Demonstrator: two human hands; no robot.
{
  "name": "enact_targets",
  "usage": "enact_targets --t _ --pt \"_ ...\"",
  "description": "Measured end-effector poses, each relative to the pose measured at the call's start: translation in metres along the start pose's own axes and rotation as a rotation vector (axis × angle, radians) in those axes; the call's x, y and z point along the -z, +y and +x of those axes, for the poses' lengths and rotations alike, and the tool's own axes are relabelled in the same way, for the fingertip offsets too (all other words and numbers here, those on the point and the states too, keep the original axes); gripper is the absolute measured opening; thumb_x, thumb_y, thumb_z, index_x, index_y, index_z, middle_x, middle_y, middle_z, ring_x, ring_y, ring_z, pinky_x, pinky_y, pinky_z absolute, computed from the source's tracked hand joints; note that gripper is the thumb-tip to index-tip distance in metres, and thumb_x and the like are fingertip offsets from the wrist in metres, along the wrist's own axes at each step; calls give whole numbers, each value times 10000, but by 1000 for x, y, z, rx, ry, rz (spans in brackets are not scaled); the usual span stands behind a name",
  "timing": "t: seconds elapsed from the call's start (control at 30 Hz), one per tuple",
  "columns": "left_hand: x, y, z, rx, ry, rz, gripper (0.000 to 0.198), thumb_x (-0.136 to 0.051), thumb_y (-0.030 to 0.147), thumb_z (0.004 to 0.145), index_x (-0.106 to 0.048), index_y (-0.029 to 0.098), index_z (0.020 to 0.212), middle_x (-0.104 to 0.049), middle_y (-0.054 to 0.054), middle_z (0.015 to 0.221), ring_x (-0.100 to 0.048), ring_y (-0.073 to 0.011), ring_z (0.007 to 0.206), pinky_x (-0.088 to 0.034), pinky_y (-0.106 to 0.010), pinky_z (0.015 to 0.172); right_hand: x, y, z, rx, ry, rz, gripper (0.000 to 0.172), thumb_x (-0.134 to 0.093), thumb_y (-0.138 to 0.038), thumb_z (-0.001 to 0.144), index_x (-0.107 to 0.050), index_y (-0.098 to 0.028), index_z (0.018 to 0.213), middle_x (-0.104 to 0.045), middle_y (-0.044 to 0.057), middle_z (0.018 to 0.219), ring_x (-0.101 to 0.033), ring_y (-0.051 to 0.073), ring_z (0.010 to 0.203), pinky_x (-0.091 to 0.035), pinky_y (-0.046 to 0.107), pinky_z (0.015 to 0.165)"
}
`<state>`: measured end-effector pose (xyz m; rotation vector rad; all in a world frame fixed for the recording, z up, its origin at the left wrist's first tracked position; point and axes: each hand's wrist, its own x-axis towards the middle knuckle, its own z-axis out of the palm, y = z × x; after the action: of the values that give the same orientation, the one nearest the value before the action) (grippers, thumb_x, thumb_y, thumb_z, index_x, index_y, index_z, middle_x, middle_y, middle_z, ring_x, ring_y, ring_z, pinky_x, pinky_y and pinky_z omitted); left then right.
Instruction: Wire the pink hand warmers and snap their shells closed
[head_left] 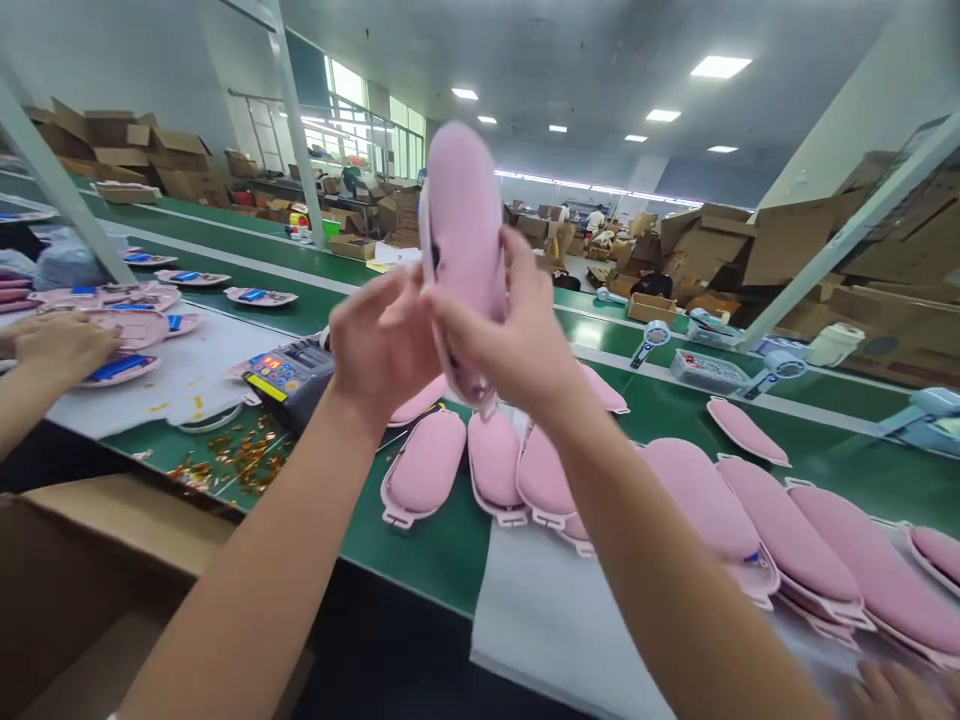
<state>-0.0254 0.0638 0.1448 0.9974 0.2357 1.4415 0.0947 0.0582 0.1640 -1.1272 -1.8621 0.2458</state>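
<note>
A green tabletop (420, 560) runs across the frame. Rows of pink oval pads (427, 465) lie on it at centre and lower right, some on a white sheet (540, 620). A handheld meter with coloured buttons (289, 375) sits left of centre, beside scattered gold flakes (232, 460). An open cardboard box (82, 570) fills the lower left. A co-worker's hand (60, 345) rests on pink parts at far left. Stacked cartons (787, 240) line the upper right.

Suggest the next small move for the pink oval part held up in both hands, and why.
Probably lower the pink part toward the row of pink parts on the green belt: both the left hand and right hand hold it upright, well above them.
</note>
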Motion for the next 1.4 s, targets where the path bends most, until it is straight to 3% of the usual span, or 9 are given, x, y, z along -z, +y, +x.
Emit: enact_targets --t 0.13,0.27,0.4,0.53,0.73,0.87,1.0,1.1,1.4 --pt "29 -30 -72 85 98 -80 335 -649 460 756 -660 185 947 -724 -48 952 -586 -288 1135 -456 -371 978 -29 -16 -89 -220 -96 178 726 -649 -495 741 -419 -227 1376 -527 122 1264 -520 309 1164 -457 467 962" --pt "44 -70 -125 495 133 -305 414 -625 494 767 -683 133 962 -732 -91 877 -645 -306 1009 -485 -419 927 -33 3 -155 -464 -146 412 448 -581 -389 829 -559 -238 1251 -650 63 1140 -622 237 1004 -540 370 841" --pt "50 -97 -157 728 96 -458 593 -551 611 779 -680 81 1013 -722 -133 840 -674 -286 833 -530 -431 802 -17 31 -202 -737 -83 548 509 -559 -502 843 -556 -207 1258 -612 87 1250 -598 252 1104 -576 323 782" --pt "52 -115 -167 815 81 -519 648 -564 652 756 -680 84 1046 -718 -127 847 -665 -246 767 -549 -393 723 -7 51 -233 -767 -25 516 444 -551 -522 856 -599 -249 1204 -597 56 1294 -532 232 1214 -529 308 913" --pt "54 -120 -157 815 -6 -555 637 -507 637 810 -676 84 1076 -725 -132 840 -671 -233 729 -535 -354 698 -11 60 -247 -720 47 445 362 -501 -442 912 -544 -292 1238 -626 43 1241 -603 187 1113 -542 272 860" --pt "63 -118 -151 890 -16 -590 722 -504 701 766 -661 85 1107 -734 -141 889 -689 -287 801 -524 -388 734 -13 66 -247 -499 185 -44 300 -491 -311 919 -538 -267 1211 -663 60 1097 -648 183 921 -549 282 734" --pt "72 -122 -148 961 -68 -616 820 -444 767 744 -646 72 1130 -729 -177 974 -684 -377 888 -506 -445 769 -12 79 -238 -147 268 -591 276 -485 -201 906 -568 -181 1168 -589 146 1084 -568 255 950 -470 403 805" --pt "76 -128 -150 957 -51 -661 832 -427 764 756 -627 67 1164 -725 -168 1002 -683 -354 904 -497 -471 829 -12 85 -231 -38 216 -712 248 -546 -190 879 -600 -180 1122 -525 167 1146 -514 285 983 -409 445 835" --pt "75 -132 -150 968 54 -706 851 -375 758 780 -557 74 1253 -690 -184 1042 -666 -299 855 -498 -447 796 -22 82 -213 30 -137 -454 332 -488 -87 852 -616 -218 1129 -609 102 1164 -473 275 1056 -302 416 899"
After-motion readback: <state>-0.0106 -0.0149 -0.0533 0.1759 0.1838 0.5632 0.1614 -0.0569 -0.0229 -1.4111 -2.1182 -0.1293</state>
